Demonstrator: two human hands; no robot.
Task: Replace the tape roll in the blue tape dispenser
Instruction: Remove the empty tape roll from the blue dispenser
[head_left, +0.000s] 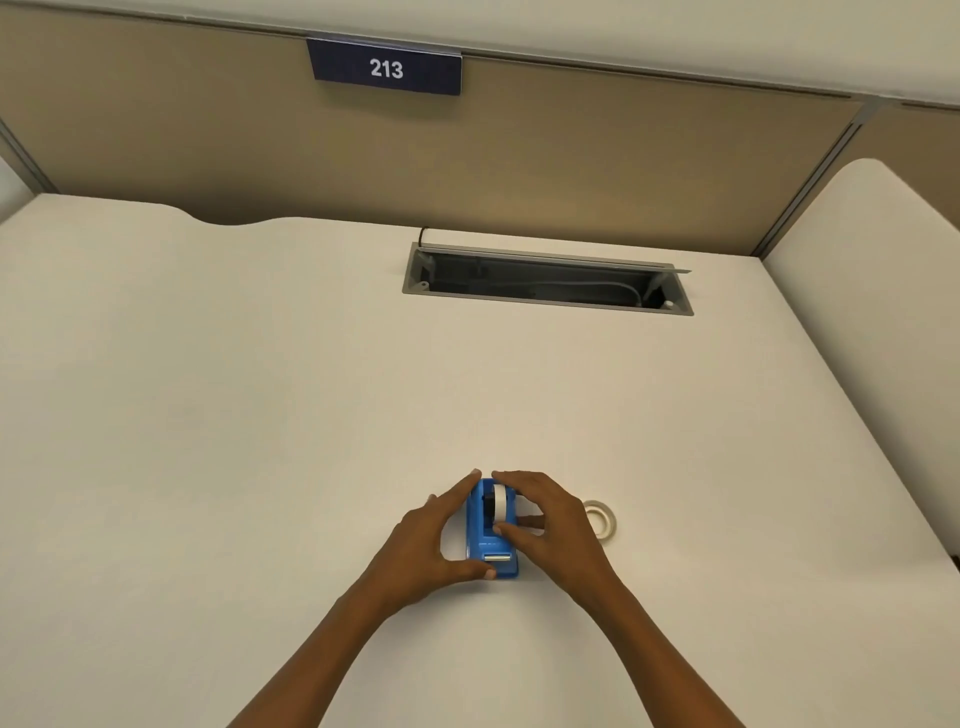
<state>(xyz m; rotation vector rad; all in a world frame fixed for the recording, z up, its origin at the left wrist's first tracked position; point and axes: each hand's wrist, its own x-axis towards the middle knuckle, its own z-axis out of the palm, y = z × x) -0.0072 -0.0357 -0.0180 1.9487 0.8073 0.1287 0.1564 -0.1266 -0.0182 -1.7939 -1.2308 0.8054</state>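
The blue dispenser (491, 530) sits on the white surface (260, 415), near the person and roughly centred. Its long axis runs near to far, with the cutter end toward the person. A white roll (500, 501) stands on edge in its far half. A second roll (601, 519) lies flat on the surface just right of the dispenser, partly hidden behind the right hand (553, 525).

Both hands flank the dispenser. The left hand (431, 535) is spread wide along the left side: its forefinger reaches the far end and its thumb rests by the near end beside the cutter, so it appears to brace the body rather than lift it. The right hand arches over the right side, its fingers (511, 480) curved near the top of the mounted roll and its thumb resting on the body just near of the roll. The span is moderately open. Whether the fingertips actually pinch the roll or only hover at it cannot be told from here.

The mounted roll lies directly under the right hand's fingers, so that hand is the nearer one for pulling it up and out while the left steadies the base. The spare roll is also on the right, close behind the same hand. Judging by this, the swap is at its start, with the mounted roll seated and the spare untouched.

Farther off, an open cable tray (545, 283) is set into the surface.
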